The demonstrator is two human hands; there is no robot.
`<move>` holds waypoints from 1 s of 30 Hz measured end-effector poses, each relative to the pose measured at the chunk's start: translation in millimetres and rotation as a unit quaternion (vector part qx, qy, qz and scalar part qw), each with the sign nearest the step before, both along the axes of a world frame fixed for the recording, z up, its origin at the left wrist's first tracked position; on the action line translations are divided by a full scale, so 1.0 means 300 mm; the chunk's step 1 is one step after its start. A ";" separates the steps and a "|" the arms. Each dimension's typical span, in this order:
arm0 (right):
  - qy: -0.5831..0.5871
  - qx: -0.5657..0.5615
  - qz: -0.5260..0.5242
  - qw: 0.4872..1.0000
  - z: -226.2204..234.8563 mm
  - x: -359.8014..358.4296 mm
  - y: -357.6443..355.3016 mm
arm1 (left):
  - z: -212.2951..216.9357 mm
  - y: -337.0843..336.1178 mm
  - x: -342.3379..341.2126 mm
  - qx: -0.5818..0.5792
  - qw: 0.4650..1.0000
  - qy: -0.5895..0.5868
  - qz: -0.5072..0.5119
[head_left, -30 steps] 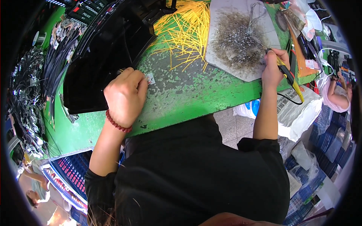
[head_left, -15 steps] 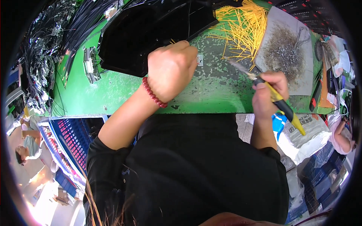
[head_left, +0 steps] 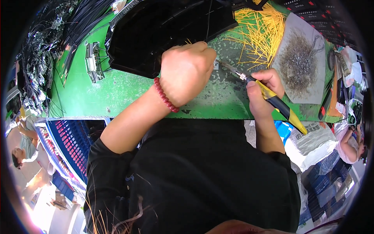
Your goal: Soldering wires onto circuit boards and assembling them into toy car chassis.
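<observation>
A soldering iron (head_left: 269, 93) with a yellow and black handle is gripped in my right hand (head_left: 265, 87), its metal tip pointing up and left. That tip is close to the fingertip side of my left hand (head_left: 189, 72), which is closed in a fist-like pinch, back up, a red bead bracelet at the wrist. What its fingers hold is hidden. Just right of the left fingers shows a small whitish part (head_left: 216, 65); whether it is held or lies on the bench I cannot tell. Thin yellow tips (head_left: 188, 41) show beyond the left knuckles, in front of the black tray (head_left: 136, 46).
Yellow wires (head_left: 263, 33) lie piled at the back of the green bench (head_left: 124, 91). A pale sheet with grey-brown debris (head_left: 298, 64) lies to their right. Far left are black cable bundles (head_left: 43, 50) and a metal connector piece (head_left: 93, 62). Two other people sit farther off.
My right hand has brought the soldering iron leftward, its tip now near my left fingers. The left hand keeps its closed pose. The whole view has shifted slightly.
</observation>
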State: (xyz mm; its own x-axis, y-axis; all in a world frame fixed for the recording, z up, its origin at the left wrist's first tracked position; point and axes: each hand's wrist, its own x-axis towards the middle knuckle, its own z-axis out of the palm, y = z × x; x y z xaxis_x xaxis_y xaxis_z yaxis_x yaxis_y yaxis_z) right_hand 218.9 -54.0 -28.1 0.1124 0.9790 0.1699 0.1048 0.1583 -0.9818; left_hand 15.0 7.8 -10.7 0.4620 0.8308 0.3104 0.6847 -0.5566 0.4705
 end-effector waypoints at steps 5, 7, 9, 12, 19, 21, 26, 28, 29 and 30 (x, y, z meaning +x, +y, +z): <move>-0.009 -0.021 0.022 1.000 0.009 -0.008 0.000 | 0.002 0.000 0.001 -0.002 1.000 0.000 0.000; -0.013 -0.019 0.023 0.999 0.005 -0.008 0.003 | 0.001 0.000 0.000 0.000 1.000 0.001 0.000; -0.015 -0.015 0.019 1.000 0.005 -0.006 0.003 | 0.005 0.001 0.002 -0.003 1.000 0.005 0.002; 0.047 -0.008 -0.013 0.999 -0.004 -0.005 0.000 | 0.007 0.004 0.006 -0.002 1.000 0.002 -0.002; 0.022 -0.003 0.010 1.000 0.000 0.000 -0.003 | 0.006 0.000 0.005 0.005 1.000 0.013 0.000; 0.019 0.000 0.004 1.000 -0.001 -0.001 -0.004 | 0.007 0.001 0.005 0.007 1.000 0.011 0.000; 0.007 0.000 -0.005 1.000 -0.006 0.009 -0.011 | 0.013 -0.002 0.011 0.020 0.999 0.043 -0.007; 0.007 0.005 0.002 1.000 -0.008 0.005 -0.013 | 0.018 -0.005 0.006 0.023 0.998 0.058 -0.008; 0.008 0.006 0.002 1.000 -0.008 0.003 -0.012 | 0.022 -0.005 0.002 0.023 0.998 0.054 -0.010; -0.001 0.007 -0.001 1.000 -0.006 0.005 -0.014 | 0.024 -0.005 0.004 0.022 0.998 0.050 -0.014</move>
State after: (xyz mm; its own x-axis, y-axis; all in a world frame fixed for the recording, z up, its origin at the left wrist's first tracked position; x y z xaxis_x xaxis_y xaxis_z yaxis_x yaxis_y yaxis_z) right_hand 220.5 -58.2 -30.0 0.1132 0.9766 0.1829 0.1070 0.1710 -0.9794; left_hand 16.1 6.4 -3.7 0.5156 0.8037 0.2970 0.7108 -0.5948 0.3755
